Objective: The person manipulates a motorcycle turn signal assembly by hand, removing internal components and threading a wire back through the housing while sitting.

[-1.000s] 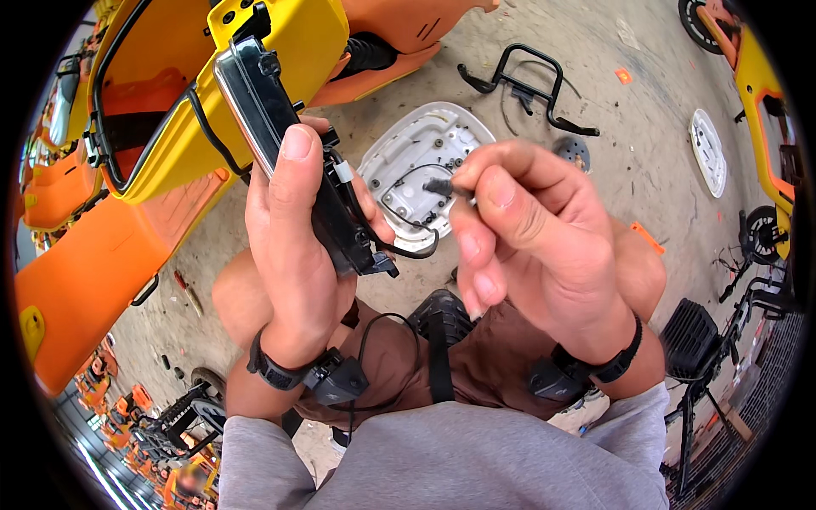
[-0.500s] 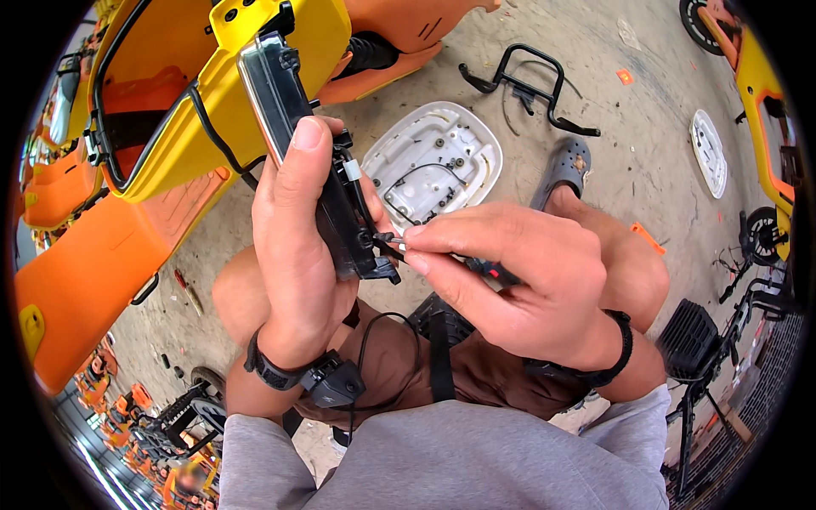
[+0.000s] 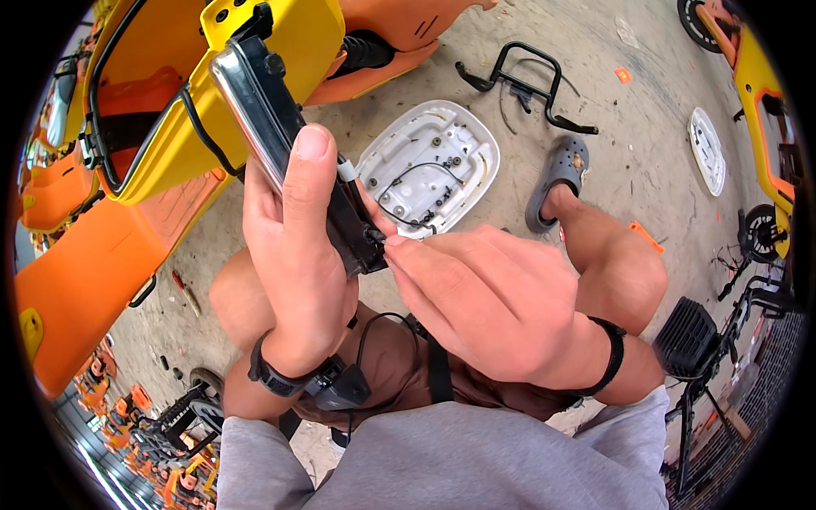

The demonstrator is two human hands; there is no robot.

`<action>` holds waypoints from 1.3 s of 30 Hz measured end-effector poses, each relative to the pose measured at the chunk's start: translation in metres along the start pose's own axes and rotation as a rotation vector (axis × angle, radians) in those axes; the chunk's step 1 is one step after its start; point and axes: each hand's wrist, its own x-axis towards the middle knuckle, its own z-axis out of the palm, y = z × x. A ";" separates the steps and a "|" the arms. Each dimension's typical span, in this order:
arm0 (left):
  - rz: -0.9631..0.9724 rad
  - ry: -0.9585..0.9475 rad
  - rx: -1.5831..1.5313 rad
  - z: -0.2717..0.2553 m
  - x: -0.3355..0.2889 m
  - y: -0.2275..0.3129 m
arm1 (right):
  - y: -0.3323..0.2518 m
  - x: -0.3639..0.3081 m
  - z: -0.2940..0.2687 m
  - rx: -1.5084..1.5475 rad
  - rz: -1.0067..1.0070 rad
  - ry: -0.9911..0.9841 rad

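A black lamp unit (image 3: 289,161) is clamped upright in the left hand (image 3: 293,255), steadied so its lower connector, at five o'clock, can be pinched by the right hand (image 3: 484,297).

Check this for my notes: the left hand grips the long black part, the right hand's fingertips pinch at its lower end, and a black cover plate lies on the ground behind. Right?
One slip: the cover plate is white, not black, as the head view shows. The left hand grips the long black part, and the right hand pinches at its lower end.
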 end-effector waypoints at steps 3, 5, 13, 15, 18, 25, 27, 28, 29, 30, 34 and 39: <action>0.013 0.023 -0.001 0.001 0.000 -0.004 | -0.003 0.000 0.005 -0.025 0.026 0.014; 0.005 0.046 -0.010 0.001 0.000 -0.007 | -0.004 -0.001 0.008 -0.022 0.044 0.016; 0.026 0.133 -0.185 0.005 0.003 -0.010 | -0.003 -0.003 0.014 0.104 0.165 0.008; 0.034 0.123 -0.101 0.002 0.002 -0.011 | -0.004 0.001 0.012 0.176 0.225 0.021; 0.028 0.096 -0.063 0.001 0.001 -0.009 | -0.008 0.008 0.004 0.487 0.635 -0.072; -0.088 0.056 -0.153 -0.003 0.006 -0.007 | 0.005 0.020 -0.008 1.267 1.236 -0.232; -0.105 0.023 -0.169 -0.004 0.007 -0.006 | 0.007 0.021 -0.008 1.337 1.268 -0.224; -0.113 0.006 -0.177 -0.005 0.007 -0.006 | 0.008 0.020 -0.007 1.362 1.267 -0.226; -0.123 -0.010 -0.184 -0.006 0.007 -0.005 | 0.009 0.019 -0.007 1.386 1.265 -0.227; -0.131 -0.023 -0.191 -0.007 0.006 -0.004 | 0.009 0.018 -0.006 1.411 1.263 -0.233; -0.138 -0.074 -0.193 -0.009 0.007 -0.003 | 0.012 0.014 -0.005 1.567 1.304 -0.233; -0.175 -0.094 -0.176 -0.009 0.006 0.001 | 0.014 0.011 -0.004 1.737 1.311 -0.198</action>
